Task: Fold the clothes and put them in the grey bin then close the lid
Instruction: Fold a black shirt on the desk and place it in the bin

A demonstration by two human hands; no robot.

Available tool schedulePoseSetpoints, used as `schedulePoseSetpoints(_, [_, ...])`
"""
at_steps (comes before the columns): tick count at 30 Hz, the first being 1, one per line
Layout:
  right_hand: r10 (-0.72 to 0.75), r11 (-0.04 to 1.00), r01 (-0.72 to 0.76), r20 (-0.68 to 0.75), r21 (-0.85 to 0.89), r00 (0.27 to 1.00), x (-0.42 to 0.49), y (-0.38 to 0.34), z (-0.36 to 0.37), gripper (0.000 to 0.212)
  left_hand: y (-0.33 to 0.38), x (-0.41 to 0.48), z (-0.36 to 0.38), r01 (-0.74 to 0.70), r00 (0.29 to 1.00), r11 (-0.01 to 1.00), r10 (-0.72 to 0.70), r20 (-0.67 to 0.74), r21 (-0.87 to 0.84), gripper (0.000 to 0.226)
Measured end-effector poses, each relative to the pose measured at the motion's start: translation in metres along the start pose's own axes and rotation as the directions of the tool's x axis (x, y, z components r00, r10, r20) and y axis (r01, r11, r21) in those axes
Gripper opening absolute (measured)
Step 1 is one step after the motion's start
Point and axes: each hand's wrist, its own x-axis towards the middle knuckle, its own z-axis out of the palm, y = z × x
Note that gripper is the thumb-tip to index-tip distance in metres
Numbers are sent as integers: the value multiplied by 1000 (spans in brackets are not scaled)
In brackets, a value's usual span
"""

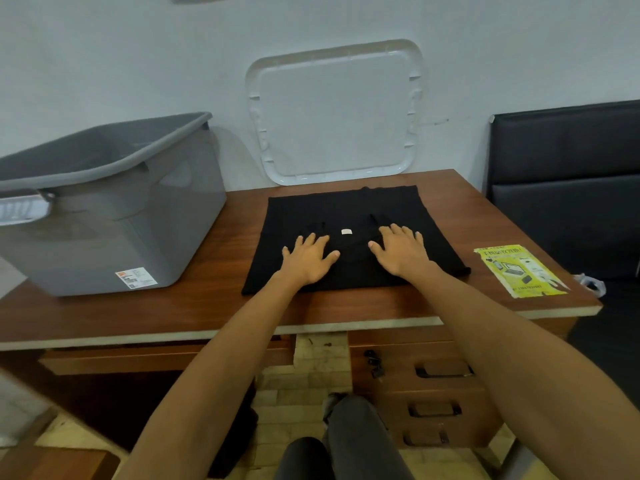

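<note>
Hands lie flat, fingers spread wide, holding nothing: left hand [309, 259] and right hand [403, 252] press the black shirt [398, 206] in the desk's [214, 303] middle. Grey bin [104, 209] sits at the left edge.

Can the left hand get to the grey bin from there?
Probably yes. The left hand lies flat on the shirt, and only bare table shows between it and the bin.

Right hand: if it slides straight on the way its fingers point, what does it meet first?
The right hand lies flat on the black garment, fingers pointing toward the wall. It would cross more of the garment, then bare desk, and probably reach the white lid leaning on the wall, though depth is unclear.
</note>
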Motion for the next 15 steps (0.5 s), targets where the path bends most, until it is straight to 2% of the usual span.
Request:
schedulePoseSetpoints(2, [34,999,-34,-1,22,999,-9,5,-3,66,-9,-8,-8,70,998,997,-70,3,-17,73])
schedulePoseSetpoints(5, [46,998,-46,-5,-34,999,-24,18,-4,68,-22,-24,-14,151,986,988,-152,64,25,83])
schedulePoseSetpoints(9, [251,966,-252,-28,-59,968,-46,29,-10,75,-32,-46,-16,332,943,942,-333,16,44,99])
schedulePoseSetpoints(15, [498,858,-503,-65,-107,865,-76,19,-19,79,-30,-80,-19,490,871,868,-487,-55,75,110])
